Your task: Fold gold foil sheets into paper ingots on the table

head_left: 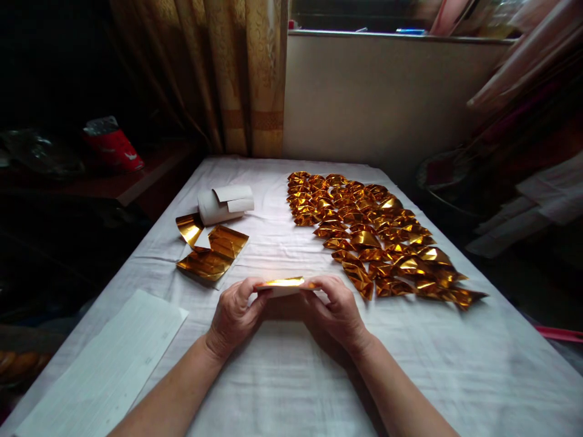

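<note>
A sheet of gold foil paper (283,290) is stretched between my two hands, just above the cloth. Its pale back faces me, and a shiny gold strip shows along the top edge. My left hand (237,312) pinches the sheet's left end between thumb and fingers. At the right end, my right hand (336,308) grips it the same way. Beyond my left hand lie loose gold foil sheets (214,254), partly curled. To the right of my right hand, several folded gold foil pieces (364,233) with pointed ends sit in rows.
A white roll of paper (223,206) rests behind the loose sheets. A long pale paper (104,370) lies at the left on the white-clothed table (282,400). Off the table's left side, a red container (119,149) stands on a dark surface. Curtains (237,73) hang behind.
</note>
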Demonstrator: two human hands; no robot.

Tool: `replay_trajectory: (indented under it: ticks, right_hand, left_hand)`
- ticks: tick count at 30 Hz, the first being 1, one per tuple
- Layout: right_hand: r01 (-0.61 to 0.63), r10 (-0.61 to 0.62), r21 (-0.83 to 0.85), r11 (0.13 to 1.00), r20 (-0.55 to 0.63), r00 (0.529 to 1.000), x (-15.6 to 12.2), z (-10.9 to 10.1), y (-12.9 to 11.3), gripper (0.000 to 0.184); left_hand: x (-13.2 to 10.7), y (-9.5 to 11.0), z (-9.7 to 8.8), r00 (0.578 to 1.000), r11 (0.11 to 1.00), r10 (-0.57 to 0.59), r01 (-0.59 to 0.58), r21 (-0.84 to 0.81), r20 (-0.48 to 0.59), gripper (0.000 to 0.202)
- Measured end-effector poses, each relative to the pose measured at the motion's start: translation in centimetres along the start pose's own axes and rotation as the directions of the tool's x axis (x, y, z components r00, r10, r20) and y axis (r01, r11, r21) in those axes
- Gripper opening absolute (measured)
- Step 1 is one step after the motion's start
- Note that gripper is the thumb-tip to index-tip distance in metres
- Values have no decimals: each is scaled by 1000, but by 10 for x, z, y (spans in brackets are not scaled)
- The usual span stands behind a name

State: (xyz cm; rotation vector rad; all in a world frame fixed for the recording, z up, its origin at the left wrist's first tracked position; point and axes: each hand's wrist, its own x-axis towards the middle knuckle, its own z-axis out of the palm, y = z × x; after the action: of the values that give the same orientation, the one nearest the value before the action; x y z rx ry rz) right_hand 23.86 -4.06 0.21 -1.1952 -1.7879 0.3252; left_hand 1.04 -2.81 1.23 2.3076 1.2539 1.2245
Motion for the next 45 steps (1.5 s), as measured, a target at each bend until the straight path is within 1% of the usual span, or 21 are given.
replay_trajectory:
  ticks: [2, 5, 7, 9, 11, 12, 13, 14, 16, 17, 19, 22, 24, 25, 27, 29, 31, 34, 38, 41, 45]
  right_hand:
    - [-106, 112, 103, 989, -61, 992, 0, 3, -6, 4]
    - [-283, 308, 244, 927, -66, 949, 1, 8, -12, 24]
    - [-354, 375, 230, 907, -51, 926, 1, 11, -12, 36]
    - [-386, 395, 140, 912, -43, 918, 1, 11, -9, 41]
    - [-391, 392, 26, 920, -50, 919, 1, 12, -4, 43]
    - [-389, 387, -31, 921, -56, 920, 1, 12, -1, 43]
    - [-386, 381, -84, 919, -62, 922, 1, 13, 1, 44]
    - [-381, 375, -131, 915, -67, 925, 1, 13, 2, 44]
    - [-374, 368, -192, 907, -68, 927, 1, 14, 4, 45]
    - [-373, 367, -205, 905, -66, 928, 2, 15, 4, 45]
    - [-375, 370, -190, 908, -63, 927, 3, 14, 4, 47]
    - [-358, 355, -99, 928, -49, 934, 2, 7, 5, 48]
    - [-311, 310, -35, 950, -11, 951, 0, 0, 7, 42]
    - [-277, 277, -3, 961, 29, 961, -1, -5, 8, 37]
    - [-209, 197, 69, 975, 153, 968, -3, -12, 10, 30]
    - [-151, 118, 107, 983, 265, 957, -5, -17, 11, 31]
    - [-92, 60, 88, 992, 316, 947, -6, -19, 10, 36]
    - [-3, 2, 5, 1000, 334, 943, -5, -18, 9, 37]
    - [79, -47, -82, 994, 334, 941, -5, -18, 9, 19]
    - [75, -36, -111, 991, 317, 948, -4, -18, 9, 14]
    - [-8, 56, -182, 983, 258, 965, 0, -11, 5, 15]
  left_hand:
    - [-2, 2, -1, 995, 995, -85, 83, -49, -51, 20]
    - [-5, 3, 2, 976, 970, -216, 212, -115, -25, 41]
    - [-5, 1, 4, 968, 961, -250, 248, -124, -3, 52]
    - [-4, -1, 5, 974, 973, -223, 220, -63, -41, 56]
    - [-3, -1, 6, 989, 991, -119, 123, 43, -88, 48]
    - [-2, 0, 5, 995, 994, -51, 59, 94, -83, 41]
    - [-2, 2, 6, 999, 992, 18, -12, 129, -47, 34]
    - [-2, 4, 6, 997, 986, 81, -83, 146, 17, 29]
    - [-4, 7, 7, 970, 972, 160, -187, 142, 183, 26]
    - [-6, 9, 8, 949, 968, 172, -213, 135, 265, 28]
    - [-9, 10, 10, 909, 967, 147, -214, 135, 389, 38]
    - [-11, 9, 10, 879, 971, 75, -173, 167, 471, 53]
    - [-12, 8, 9, 878, 970, 45, -152, 189, 477, 54]
    - [-12, 7, 8, 880, 970, 35, -144, 196, 475, 53]
    - [-11, 7, 7, 883, 970, 21, -133, 206, 469, 50]
    - [-10, 6, 5, 888, 970, 18, -127, 208, 459, 46]
    - [-9, 4, 4, 895, 971, 19, -123, 205, 446, 41]
    - [-7, 1, 1, 893, 974, 36, -133, 186, 450, 34]
    - [-7, -2, -2, 887, 982, 38, -118, 145, 461, 28]
    - [-6, -2, -3, 895, 989, 10, -74, 126, 445, 23]
    - [-4, -4, 0, 919, 994, -17, -27, 104, 395, 23]
